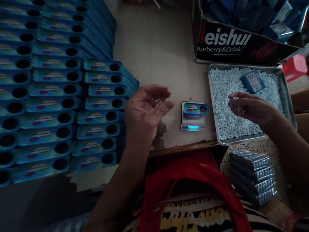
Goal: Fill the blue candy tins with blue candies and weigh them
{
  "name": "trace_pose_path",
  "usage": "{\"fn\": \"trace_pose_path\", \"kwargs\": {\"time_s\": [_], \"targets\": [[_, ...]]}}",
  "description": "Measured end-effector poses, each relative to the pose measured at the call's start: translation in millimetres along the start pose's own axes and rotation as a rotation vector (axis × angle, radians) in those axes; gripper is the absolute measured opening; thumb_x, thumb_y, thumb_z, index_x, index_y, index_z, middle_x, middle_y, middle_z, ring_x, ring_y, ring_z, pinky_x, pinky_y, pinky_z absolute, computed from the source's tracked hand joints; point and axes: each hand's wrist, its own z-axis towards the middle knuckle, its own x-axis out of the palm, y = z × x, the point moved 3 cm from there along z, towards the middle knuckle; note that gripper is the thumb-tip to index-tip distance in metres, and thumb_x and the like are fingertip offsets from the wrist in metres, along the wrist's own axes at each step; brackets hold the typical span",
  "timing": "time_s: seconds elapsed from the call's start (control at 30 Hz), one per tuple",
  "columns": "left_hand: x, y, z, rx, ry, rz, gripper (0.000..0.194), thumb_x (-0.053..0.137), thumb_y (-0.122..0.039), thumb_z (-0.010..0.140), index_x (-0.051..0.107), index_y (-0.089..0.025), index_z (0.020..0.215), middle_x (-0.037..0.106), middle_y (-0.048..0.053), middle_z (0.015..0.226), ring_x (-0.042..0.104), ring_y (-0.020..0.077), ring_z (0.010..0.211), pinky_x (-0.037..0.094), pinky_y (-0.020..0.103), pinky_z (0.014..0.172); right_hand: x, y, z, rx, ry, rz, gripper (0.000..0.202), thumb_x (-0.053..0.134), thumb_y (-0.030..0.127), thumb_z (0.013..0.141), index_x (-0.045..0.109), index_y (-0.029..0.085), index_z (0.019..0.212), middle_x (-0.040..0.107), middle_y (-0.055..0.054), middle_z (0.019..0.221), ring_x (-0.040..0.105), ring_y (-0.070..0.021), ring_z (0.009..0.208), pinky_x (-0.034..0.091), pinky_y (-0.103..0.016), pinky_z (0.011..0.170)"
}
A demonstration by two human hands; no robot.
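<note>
My left hand (pixel 148 112) hangs over the table between the stacked boxes and the scale, its fingers curved and apart from the thumb, with nothing between them. Over the left part of the metal tray (pixel 213 106), my right hand (pixel 251 108) has its fingertips pinched on a few pale candies (pixel 235 100). Small pale blue candies (pixel 241 124) fill the tray, and a blue box (pixel 253 81) lies on them. On the small digital scale (pixel 187 121) sits a blue box (pixel 193 108) with a dark round opening at its right end; the display glows blue.
Rows of blue boxes (pixel 96 103) with round openings are stacked at the left. A black carton (pixel 224 48) of blue packs stands behind the tray. Wrapped packs (pixel 256 177) lie below the table's front edge (pixel 183 149). A pink stool (pixel 296 66) is at the far right.
</note>
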Motion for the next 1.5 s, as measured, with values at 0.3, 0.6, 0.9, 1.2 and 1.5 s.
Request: {"fn": "trace_pose_path", "kwargs": {"time_s": [0.3, 0.6, 0.9, 1.2, 1.5], "targets": [[-4.1, 8.3, -7.7, -0.107, 0.119, 0.005, 0.06, 0.109, -0.042, 0.068, 0.079, -0.023, 0.117, 0.08, 0.005, 0.114, 0.076, 0.0223, 0.111, 0.062, 0.039, 0.107, 37.4, 24.0, -5.0, -0.093, 0.173, -0.248, 0.015, 0.089, 0.024, 0.092, 0.076, 0.017, 0.098, 0.065, -0.002, 0.073, 0.048, -0.008, 0.057, 0.036, -0.019, 0.046], [-2.9, 6.9, -18.6, -0.246, 0.17, 0.093, 0.055, 0.104, -0.044, 0.071, 0.078, -0.028, 0.117, 0.08, 0.007, 0.116, 0.077, 0.0266, 0.117, 0.059, 0.044, 0.114, 56.4, 20.6, -4.5, -0.161, 0.219, -0.245, 0.016, 0.088, 0.025, 0.093, 0.077, 0.015, 0.097, 0.068, -0.002, 0.076, 0.055, -0.0078, 0.06, 0.043, -0.019, 0.053], [2.7, 24.9, -22.6, -0.265, 0.264, 0.171, 0.086, 0.105, -0.041, 0.062, 0.063, -0.029, 0.136, 0.076, 0.008, 0.126, 0.072, 0.03, 0.127, 0.053, 0.056, 0.12, 56.5, 22.1, -6.5, -0.282, 0.168, -0.39, 0.017, 0.093, 0.028, 0.09, 0.081, 0.018, 0.098, 0.059, 0.0, 0.07, 0.052, -0.0105, 0.064, 0.041, -0.023, 0.055], [38.5, 13.0, -18.2, -0.121, 0.398, 0.521, 0.068, 0.097, -0.032, 0.072, 0.072, -0.025, 0.135, 0.077, 0.012, 0.134, 0.069, 0.036, 0.132, 0.05, 0.054, 0.121, 70.5, 13.0, 6.7, -0.343, 0.186, -0.546, 0.03, 0.094, 0.035, 0.076, 0.088, 0.018, 0.099, 0.062, 0.004, 0.065, 0.048, -0.01, 0.061, 0.035, -0.024, 0.055], [92.2, 9.2, 131.8, 0.183, 0.41, 0.818, 0.046, 0.097, -0.005, 0.06, 0.077, -0.023, 0.097, 0.081, 0.003, 0.104, 0.075, 0.0287, 0.103, 0.06, 0.037, 0.1, -90.8, 19.9, 19.3, -0.369, -0.308, 0.052, 0.027, 0.094, 0.025, 0.073, 0.076, 0.017, 0.091, 0.052, 0.007, 0.062, 0.036, -0.0025, 0.048, 0.023, -0.016, 0.042]]}}
